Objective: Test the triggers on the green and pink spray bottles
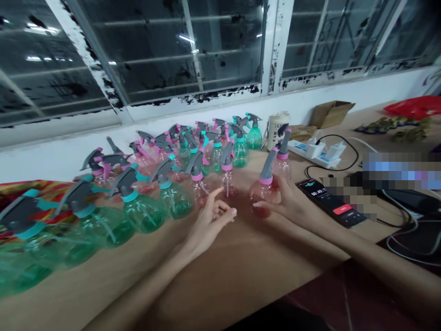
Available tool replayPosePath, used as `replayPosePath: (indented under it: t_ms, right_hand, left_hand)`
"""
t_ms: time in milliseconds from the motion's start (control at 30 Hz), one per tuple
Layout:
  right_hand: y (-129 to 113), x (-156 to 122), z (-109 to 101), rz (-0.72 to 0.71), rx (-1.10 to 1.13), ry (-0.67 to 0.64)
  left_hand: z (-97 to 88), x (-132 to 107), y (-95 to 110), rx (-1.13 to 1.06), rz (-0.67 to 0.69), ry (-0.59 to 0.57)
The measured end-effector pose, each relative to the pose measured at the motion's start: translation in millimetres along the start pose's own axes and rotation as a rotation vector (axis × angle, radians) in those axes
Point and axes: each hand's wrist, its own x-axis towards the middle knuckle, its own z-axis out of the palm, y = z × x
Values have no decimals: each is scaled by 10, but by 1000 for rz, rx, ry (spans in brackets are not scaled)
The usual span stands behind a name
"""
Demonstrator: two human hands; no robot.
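My right hand [291, 202] grips the body of a pink spray bottle [260, 189] with a grey trigger head and pink collar. The bottle stands upright, or nearly so, at the table's middle. To its left, my left hand [214, 218] is free, index finger stretched out, thumb apart and the other fingers loosely bent. Just beyond those fingers are two more pink spray bottles, one with a clear dip tube [227, 177] and one beside it [200, 186]. Behind my right hand another pink bottle [283, 165] is partly hidden.
Green spray bottles [175, 202] line the left front, with many pink and green ones behind. At right lie a phone [327, 202] showing a timer, a power strip [315, 151] with chargers and cables, a can [277, 126] and a cardboard box [329, 115]. Windows rise behind.
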Motion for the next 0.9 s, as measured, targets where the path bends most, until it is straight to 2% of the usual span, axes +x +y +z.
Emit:
replayPosePath:
  t_ms: [133, 300, 533, 900]
  right_hand:
    - [50, 173, 65, 126, -133, -9]
    - [-10, 363, 109, 132, -321, -33]
    - [-3, 539, 164, 150, -347, -26]
    - [-66, 613, 206, 138, -315, -53]
  left_hand:
    - [25, 118, -43, -8, -36, -5]
    - [14, 143, -77, 4, -34, -6]
    - [-38, 74, -94, -10, -8, 31]
    - [16, 51, -138, -18, -36, -30]
